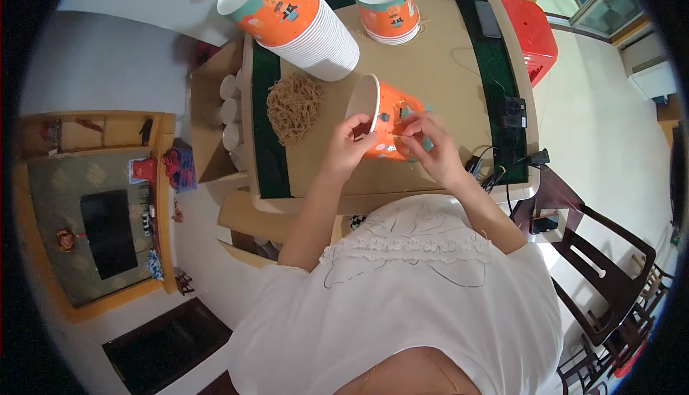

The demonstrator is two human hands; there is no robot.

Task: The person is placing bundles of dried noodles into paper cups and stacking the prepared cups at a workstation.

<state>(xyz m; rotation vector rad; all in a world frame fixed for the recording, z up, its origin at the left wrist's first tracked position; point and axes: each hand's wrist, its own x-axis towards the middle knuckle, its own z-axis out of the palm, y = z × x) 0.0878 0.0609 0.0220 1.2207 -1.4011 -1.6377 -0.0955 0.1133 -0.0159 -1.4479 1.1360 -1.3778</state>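
An orange and green printed paper tub (391,99) lies on its side at the near part of the table, its white-rimmed mouth turned to the left. My left hand (350,147) grips it at the rim, with fingers inside the mouth and the thumb on the outer wall. Against the printed side, my right hand (434,152) has its thumb and forefinger pinched together; what is between them is too small to make out. To the left lies a tangled heap of thin tan strands (296,108), like cords or rubber bands.
A tall leaning stack of matching tubs (301,29) stands at the far left, a shorter upside-down stack (387,7) at the far middle. Cables and a black adapter (514,113) line the right edge, near a phone-like slab (487,19). Beyond are a red stool (527,39) and dark chair (603,266).
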